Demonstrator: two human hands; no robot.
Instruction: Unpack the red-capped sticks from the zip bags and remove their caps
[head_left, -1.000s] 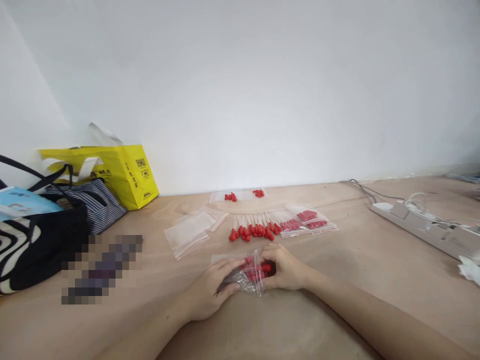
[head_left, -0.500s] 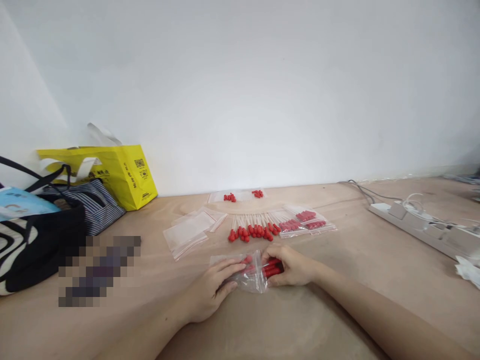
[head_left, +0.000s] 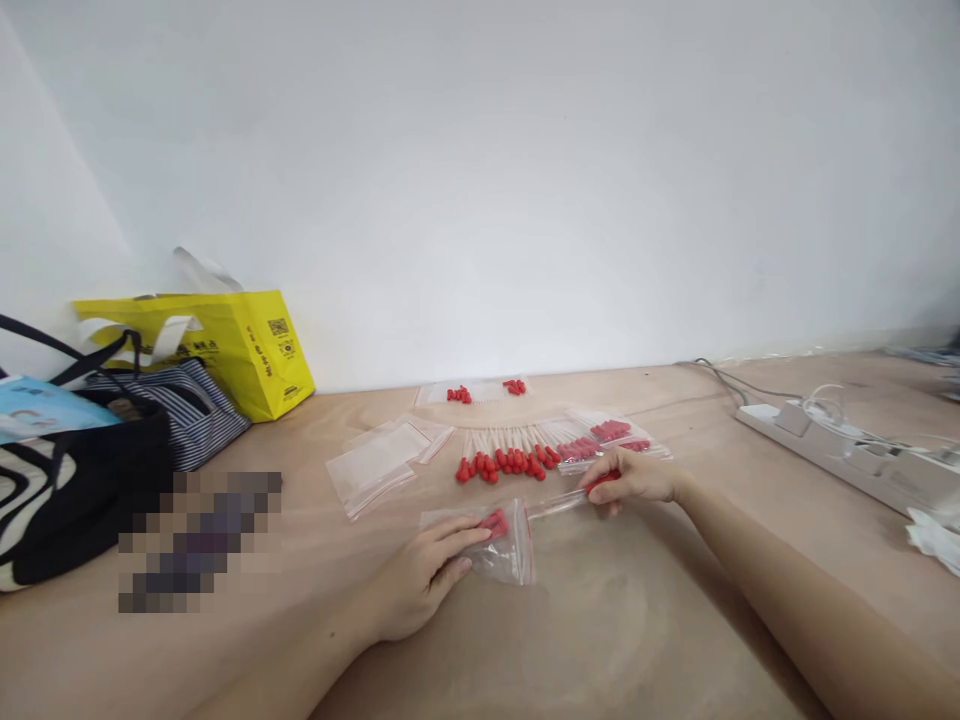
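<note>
My left hand point(head_left: 420, 580) lies on a small clear zip bag point(head_left: 504, 552) on the wooden table point(head_left: 675, 620), fingers pressing it flat; a red cap shows inside at the fingertips. My right hand point(head_left: 634, 478) is closed on the red-capped ends of a few clear droppers point(head_left: 559, 503) drawn partly out of the bag's mouth. Just beyond lies a fanned row of loose red-capped droppers point(head_left: 506, 455). Filled bags point(head_left: 611, 440) lie to the right of that row.
Empty zip bags point(head_left: 375, 462) lie to the left of the row. A flat bag with red caps point(head_left: 484, 391) sits near the wall. Handbags point(head_left: 82, 460) and a yellow bag point(head_left: 232, 345) stand at left. A white power strip point(head_left: 847, 450) with cables lies at right.
My right hand has moved right and away from the bag, drawing the droppers out through its mouth. My left hand has stayed on the bag.
</note>
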